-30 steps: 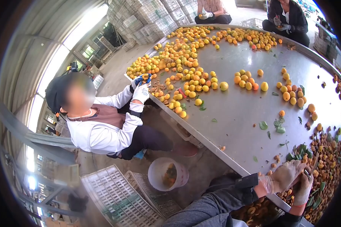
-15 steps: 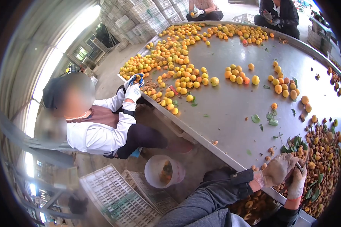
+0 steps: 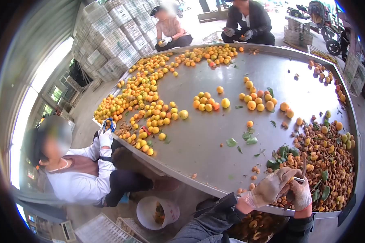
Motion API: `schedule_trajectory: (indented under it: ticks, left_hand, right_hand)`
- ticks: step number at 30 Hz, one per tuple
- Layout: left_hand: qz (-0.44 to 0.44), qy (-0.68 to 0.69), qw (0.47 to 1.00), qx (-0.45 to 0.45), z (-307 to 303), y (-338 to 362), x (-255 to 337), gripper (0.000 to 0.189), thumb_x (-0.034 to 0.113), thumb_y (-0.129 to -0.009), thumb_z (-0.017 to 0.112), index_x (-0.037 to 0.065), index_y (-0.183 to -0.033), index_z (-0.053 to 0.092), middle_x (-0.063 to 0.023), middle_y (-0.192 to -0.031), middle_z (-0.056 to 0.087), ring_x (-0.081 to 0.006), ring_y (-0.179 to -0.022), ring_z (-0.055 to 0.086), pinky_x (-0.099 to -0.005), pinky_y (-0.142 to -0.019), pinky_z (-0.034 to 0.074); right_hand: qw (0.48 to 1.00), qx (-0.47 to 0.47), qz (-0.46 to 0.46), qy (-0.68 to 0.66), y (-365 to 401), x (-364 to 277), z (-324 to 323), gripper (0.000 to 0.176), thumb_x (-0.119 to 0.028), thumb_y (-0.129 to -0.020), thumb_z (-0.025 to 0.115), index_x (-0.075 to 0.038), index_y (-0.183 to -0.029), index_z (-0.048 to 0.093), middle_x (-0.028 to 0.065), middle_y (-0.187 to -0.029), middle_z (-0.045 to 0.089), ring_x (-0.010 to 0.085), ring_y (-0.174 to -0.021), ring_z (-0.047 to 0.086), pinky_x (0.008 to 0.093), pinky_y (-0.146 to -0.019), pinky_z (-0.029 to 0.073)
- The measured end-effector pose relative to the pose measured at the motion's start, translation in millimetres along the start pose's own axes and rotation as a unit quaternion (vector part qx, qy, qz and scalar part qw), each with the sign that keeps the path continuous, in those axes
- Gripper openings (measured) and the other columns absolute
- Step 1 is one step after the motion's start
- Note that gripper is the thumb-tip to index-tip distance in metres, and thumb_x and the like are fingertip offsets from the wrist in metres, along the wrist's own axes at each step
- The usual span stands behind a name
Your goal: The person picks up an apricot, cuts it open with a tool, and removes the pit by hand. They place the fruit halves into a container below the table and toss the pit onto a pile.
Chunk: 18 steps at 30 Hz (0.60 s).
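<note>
My left hand (image 3: 267, 188), in a pale work glove, is closed near the table's front edge. What it grips is mostly hidden; a small orange patch shows at its fingertips. Touching it on the right, my right hand (image 3: 301, 195), also gloved, is wrapped round a thin curved tool (image 3: 304, 164) that sticks up above the fingers. Both hands are over the near edge of a large pile of halved brown-orange fruit (image 3: 332, 174). Green leaves (image 3: 286, 154) lie just beyond them. Below the edge, a container holds more cut fruit (image 3: 253, 227).
Whole orange fruit (image 3: 140, 93) covers the metal table's (image 3: 190, 150) left side, with smaller groups mid-table. A person (image 3: 81, 166) sits at the left edge; two people (image 3: 172, 32) (image 3: 247, 24) sit across. A white bucket (image 3: 157, 212) and crates (image 3: 105, 231) stand on the floor.
The view has turned, so the table and people appear farther left and lower. My hands remain together near the pile's edge, and the right still holds the curved tool.
</note>
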<state>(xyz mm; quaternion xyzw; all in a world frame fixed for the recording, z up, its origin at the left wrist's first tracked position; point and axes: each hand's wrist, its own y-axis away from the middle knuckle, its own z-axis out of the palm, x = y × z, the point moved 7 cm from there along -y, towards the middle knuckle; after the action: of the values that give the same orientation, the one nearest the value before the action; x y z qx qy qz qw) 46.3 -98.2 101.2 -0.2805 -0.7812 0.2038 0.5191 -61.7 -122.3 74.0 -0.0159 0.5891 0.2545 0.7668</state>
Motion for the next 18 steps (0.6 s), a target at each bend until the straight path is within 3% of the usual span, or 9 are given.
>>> schedule_trajectory:
  ticks: [2, 6, 9, 14, 18]
  left_hand:
    - [0.009, 0.007, 1.000, -0.009, 0, 3, 2, 0.053, 0.003, -0.085, 0.057, 0.006, -0.136, 0.041, -0.0165, -0.118, 0.055, -0.0365, -0.105, 0.057, -0.0409, -0.088, 0.047]
    - [0.020, -0.010, 1.000, -0.010, -5, 1, 0, 0.055, 0.003, -0.085, 0.057, 0.006, -0.137, 0.041, -0.0170, -0.120, 0.056, -0.0372, -0.102, 0.058, -0.0409, -0.085, 0.048]
    - [0.011, -0.051, 0.999, 0.015, -2, -3, -2, 0.048, 0.004, -0.085, 0.056, 0.007, -0.132, 0.048, -0.0163, -0.112, 0.058, -0.0364, -0.093, 0.061, -0.0410, -0.078, 0.050]
    - [-0.030, -0.060, 0.996, 0.051, 2, -10, -6, 0.035, 0.004, -0.085, 0.056, 0.011, -0.119, 0.058, -0.0122, -0.095, 0.060, -0.0322, -0.083, 0.064, -0.0376, -0.065, 0.052]
    - [-0.068, -0.085, 0.992, 0.067, 5, -12, -10, 0.026, 0.005, -0.086, 0.056, 0.013, -0.110, 0.062, -0.0113, -0.092, 0.061, -0.0316, -0.078, 0.064, -0.0385, -0.065, 0.053]
  right_hand:
    - [0.999, -0.030, -0.023, -0.004, 3, -9, 13, 0.023, -0.018, -0.079, 0.064, -0.002, -0.094, 0.058, 0.0078, -0.091, 0.062, 0.0147, -0.077, 0.061, 0.0243, -0.067, 0.050]
    - [0.993, 0.013, -0.099, -0.055, -6, 6, 2, 0.017, -0.012, -0.078, 0.060, -0.003, -0.091, 0.057, 0.0076, -0.091, 0.064, 0.0146, -0.072, 0.062, 0.0254, -0.066, 0.051]
    - [0.988, 0.088, -0.090, -0.085, -10, 28, -13, 0.015, -0.012, -0.079, 0.057, -0.003, -0.092, 0.057, 0.0066, -0.087, 0.064, 0.0143, -0.070, 0.062, 0.0247, -0.063, 0.052]
    - [0.984, 0.128, -0.060, -0.112, -7, 29, -18, 0.020, -0.006, -0.081, 0.052, 0.001, -0.099, 0.058, 0.0072, -0.083, 0.064, 0.0133, -0.066, 0.061, 0.0234, -0.056, 0.050]
    - [0.985, 0.147, -0.047, -0.080, -6, 22, -18, 0.024, -0.001, -0.080, 0.049, 0.005, -0.100, 0.061, 0.0074, -0.085, 0.065, 0.0130, -0.070, 0.062, 0.0223, -0.060, 0.050]
